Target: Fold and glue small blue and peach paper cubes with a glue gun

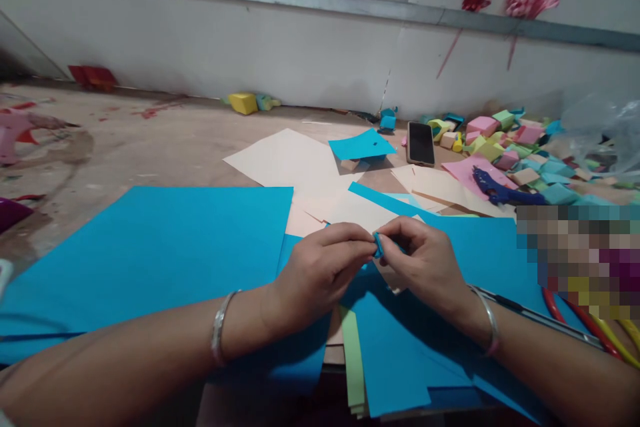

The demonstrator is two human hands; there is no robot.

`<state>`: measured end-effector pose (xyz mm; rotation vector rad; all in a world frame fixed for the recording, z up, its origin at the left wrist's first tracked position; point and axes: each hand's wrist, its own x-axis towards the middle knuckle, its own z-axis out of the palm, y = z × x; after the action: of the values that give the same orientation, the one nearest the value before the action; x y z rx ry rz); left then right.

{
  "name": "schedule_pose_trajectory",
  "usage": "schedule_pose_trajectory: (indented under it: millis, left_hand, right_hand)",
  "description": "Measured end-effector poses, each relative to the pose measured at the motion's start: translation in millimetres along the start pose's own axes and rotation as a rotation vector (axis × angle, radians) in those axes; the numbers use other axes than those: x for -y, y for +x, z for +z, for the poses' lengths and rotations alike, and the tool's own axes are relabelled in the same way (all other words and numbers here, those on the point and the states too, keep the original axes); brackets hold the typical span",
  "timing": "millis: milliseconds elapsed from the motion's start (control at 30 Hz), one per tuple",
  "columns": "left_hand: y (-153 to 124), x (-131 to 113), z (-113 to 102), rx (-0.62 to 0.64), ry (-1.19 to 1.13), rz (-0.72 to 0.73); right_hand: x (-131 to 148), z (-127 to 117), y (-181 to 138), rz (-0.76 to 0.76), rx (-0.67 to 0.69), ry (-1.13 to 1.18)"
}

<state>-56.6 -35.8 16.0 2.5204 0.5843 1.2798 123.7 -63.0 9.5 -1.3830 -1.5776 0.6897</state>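
Note:
A small folded piece of blue paper (379, 245) is pinched between my two hands, low over the middle of the table. My left hand (325, 263) grips its left side with the fingertips. On the other side, the thumb and fingers of my right hand (420, 260) press against it, partly covering it. Beneath the left forearm lies a large blue paper sheet (200, 233). More blue paper (395, 353) is under my right hand, with a strip of green paper (353, 360) along its left edge.
Cream paper (285, 157) and a blue cut piece (360, 145) lie ahead. A phone (421, 143) sits near a pile of small coloured paper boxes (505, 140) and a dark blue glue gun (505, 188). A pen (540, 317) and scissors handles (590, 323) are at right.

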Motion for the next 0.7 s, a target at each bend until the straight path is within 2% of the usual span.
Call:
schedule_pose_trajectory:
  millis: [100, 200, 300, 400, 567, 700]
  left_hand:
    - [0.6, -0.1, 0.2, 0.018, -0.060, -0.052]
    - [1.1, 0.2, 3.0, 0.010, -0.159, -0.260]
    - [1.8, 1.7, 7.0, 0.002, -0.222, -0.442]
    - [2.5, 2.7, 8.9, 0.023, -0.239, -0.469]
    - [4.6, 0.5, 6.2, 0.018, -0.266, -0.512]
    - [7.0, -0.1, 3.8, -0.009, -0.260, -0.564]
  right_hand:
    - [0.3, 0.2, 2.2, -0.037, -0.036, -0.013]
    - [2.7, 1.6, 1.8, -0.060, -0.055, 0.054]
    - [3.5, 2.9, 0.0, -0.015, -0.025, 0.143]
    - [3.3, 2.6, -0.6, 0.066, 0.033, 0.204]
    - [7.1, -0.6, -0.3, 0.062, 0.116, 0.189]
    - [9.7, -1.4, -3.3, 0.119, 0.131, 0.256]
